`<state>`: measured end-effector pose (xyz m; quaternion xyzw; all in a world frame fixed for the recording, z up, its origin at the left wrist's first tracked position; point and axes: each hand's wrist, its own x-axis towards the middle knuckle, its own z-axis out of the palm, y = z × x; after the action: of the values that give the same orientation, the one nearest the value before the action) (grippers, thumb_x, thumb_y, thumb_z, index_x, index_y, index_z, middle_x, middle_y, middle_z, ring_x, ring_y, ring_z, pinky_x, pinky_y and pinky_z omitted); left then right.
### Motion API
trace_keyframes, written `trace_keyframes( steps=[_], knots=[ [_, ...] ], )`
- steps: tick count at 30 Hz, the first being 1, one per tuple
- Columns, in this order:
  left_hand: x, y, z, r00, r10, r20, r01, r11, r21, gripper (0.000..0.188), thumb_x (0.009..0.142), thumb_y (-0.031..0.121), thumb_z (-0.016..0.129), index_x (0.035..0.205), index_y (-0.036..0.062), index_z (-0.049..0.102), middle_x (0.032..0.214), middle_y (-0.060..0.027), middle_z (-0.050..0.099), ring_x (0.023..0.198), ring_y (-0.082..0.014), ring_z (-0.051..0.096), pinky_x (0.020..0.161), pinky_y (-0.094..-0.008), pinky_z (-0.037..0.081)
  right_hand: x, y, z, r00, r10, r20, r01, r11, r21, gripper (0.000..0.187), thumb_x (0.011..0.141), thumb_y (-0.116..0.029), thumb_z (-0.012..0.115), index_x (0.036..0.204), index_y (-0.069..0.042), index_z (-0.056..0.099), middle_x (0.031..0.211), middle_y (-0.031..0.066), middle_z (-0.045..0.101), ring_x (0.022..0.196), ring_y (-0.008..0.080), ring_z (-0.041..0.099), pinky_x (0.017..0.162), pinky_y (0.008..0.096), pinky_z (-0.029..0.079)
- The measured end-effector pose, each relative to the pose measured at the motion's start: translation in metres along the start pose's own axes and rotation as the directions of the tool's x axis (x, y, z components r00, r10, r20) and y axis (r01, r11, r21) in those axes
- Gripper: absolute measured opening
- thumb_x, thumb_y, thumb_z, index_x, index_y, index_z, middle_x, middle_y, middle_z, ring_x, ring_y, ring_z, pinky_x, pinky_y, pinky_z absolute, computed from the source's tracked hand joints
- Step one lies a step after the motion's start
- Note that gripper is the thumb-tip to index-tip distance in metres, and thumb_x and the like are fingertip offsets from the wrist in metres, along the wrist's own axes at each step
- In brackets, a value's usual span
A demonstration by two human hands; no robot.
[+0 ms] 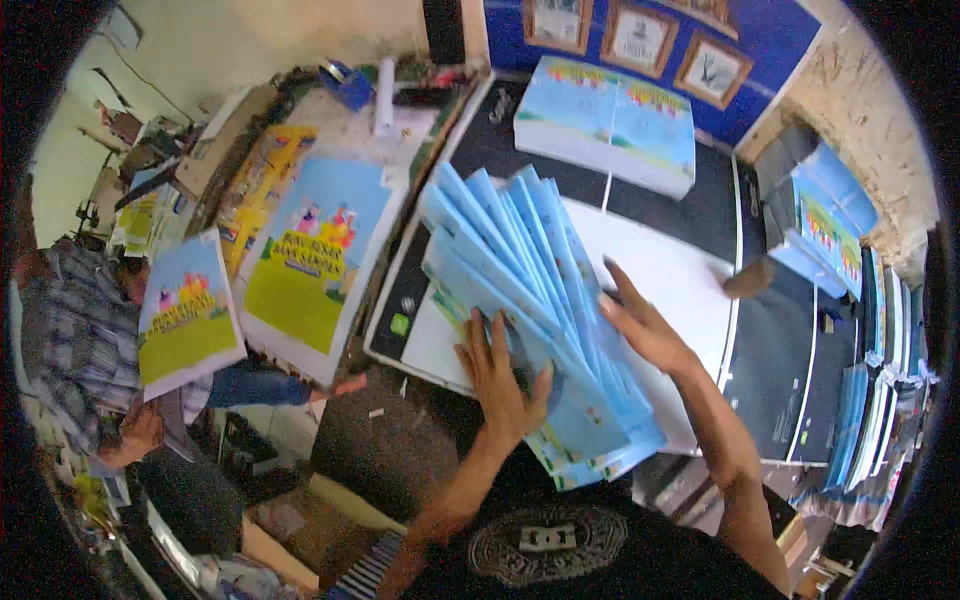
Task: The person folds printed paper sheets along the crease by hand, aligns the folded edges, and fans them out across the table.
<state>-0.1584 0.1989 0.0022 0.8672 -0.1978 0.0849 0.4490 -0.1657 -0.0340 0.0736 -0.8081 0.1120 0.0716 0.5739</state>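
A fanned pile of light-blue printed booklets or folded sheets (530, 290) lies askew on the table before me. My left hand (505, 385) rests on the pile's near left part, its fingers spread over the top sheets. On the right side, my right hand (645, 325) is at the pile's edge with fingers stretched out and apart. Neither hand closes round anything. Under the pile is a white board or sheet (670, 260) on the black tabletop (775, 370). Part of the lowest sheets, showing green, is hidden by the left hand.
Behind the pile stand two neat stacks of blue booklets (605, 120); more booklet stacks (820, 215) stand at the right. A blue-and-green poster (315, 260) lies to the left. There a seated person in a plaid shirt (85, 340) has a similar printed sheet (190, 315).
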Motion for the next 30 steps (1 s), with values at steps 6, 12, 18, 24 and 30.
trace_keyframes(
  steps=[6, 12, 18, 24, 30],
  knots=[
    [-0.004, 0.001, 0.007, 1.0, -0.028, 0.009, 0.028, 1.0, 0.009, 0.088, 0.091, 0.057, 0.055, 0.156, 0.0051, 0.027, 0.159, -0.0324, 0.015, 0.144, -0.0579, 0.014, 0.111, -0.0743, 0.005, -0.01, 0.019, -0.006, 0.994, 0.018, 0.104, -0.002, 0.988, -0.157, 0.109, 0.087, -0.067, 0.061, 0.154, 0.007, 0.018, 0.151, 0.033, 0.036, 0.137, 0.0395, 0.043, 0.114, 0.0468, 0.034],
    [0.001, 0.001, 0.007, 1.0, -0.019, -0.014, 0.02, 0.992, 0.124, 0.088, 0.088, 0.056, 0.057, 0.157, 0.0097, 0.028, 0.159, -0.0323, 0.016, 0.143, -0.0584, 0.017, 0.109, -0.0763, 0.005, 0.024, -0.023, 0.033, 0.983, -0.084, 0.163, 0.086, 0.996, -0.007, 0.13, 0.068, -0.057, 0.087, 0.155, 0.006, 0.012, 0.154, 0.0308, 0.032, 0.145, 0.0375, 0.032, 0.12, 0.0438, 0.026],
    [0.006, -0.007, 0.012, 0.995, 0.003, -0.096, 0.007, 0.995, 0.102, 0.087, 0.089, 0.059, 0.054, 0.157, 0.0098, 0.029, 0.16, -0.031, 0.016, 0.145, -0.0569, 0.015, 0.109, -0.0761, 0.005, 0.053, -0.015, 0.045, 0.98, -0.087, 0.18, 0.105, 0.99, -0.091, 0.142, 0.058, -0.061, 0.09, 0.154, 0.008, 0.011, 0.154, 0.0333, 0.03, 0.145, 0.0382, 0.031, 0.12, 0.0441, 0.026],
    [-0.011, -0.017, 0.011, 0.991, 0.007, -0.135, 0.019, 0.981, 0.194, 0.076, 0.093, 0.049, 0.054, 0.153, 0.0065, 0.034, 0.16, -0.0311, 0.017, 0.147, -0.0525, 0.014, 0.113, -0.0712, 0.006, 0.043, -0.009, 0.058, 0.997, 0.022, 0.077, -0.026, 0.998, 0.056, 0.131, 0.058, -0.052, 0.093, 0.151, 0.005, 0.021, 0.143, 0.0282, 0.045, 0.134, 0.036, 0.046, 0.115, 0.0449, 0.035],
    [-0.018, -0.007, 0.022, 0.983, 0.024, -0.182, 0.006, 0.987, 0.161, 0.07, 0.096, 0.039, 0.052, 0.158, 0.0157, 0.027, 0.166, -0.0185, 0.01, 0.149, -0.0489, 0.012, 0.113, -0.0733, 0.009, 0.019, -0.001, 0.046, 0.979, 0.073, 0.188, -0.123, 0.954, 0.273, 0.095, 0.072, -0.013, 0.083, 0.149, -0.001, 0.028, 0.137, 0.0201, 0.054, 0.124, 0.0316, 0.056, 0.106, 0.043, 0.046]
  ],
)
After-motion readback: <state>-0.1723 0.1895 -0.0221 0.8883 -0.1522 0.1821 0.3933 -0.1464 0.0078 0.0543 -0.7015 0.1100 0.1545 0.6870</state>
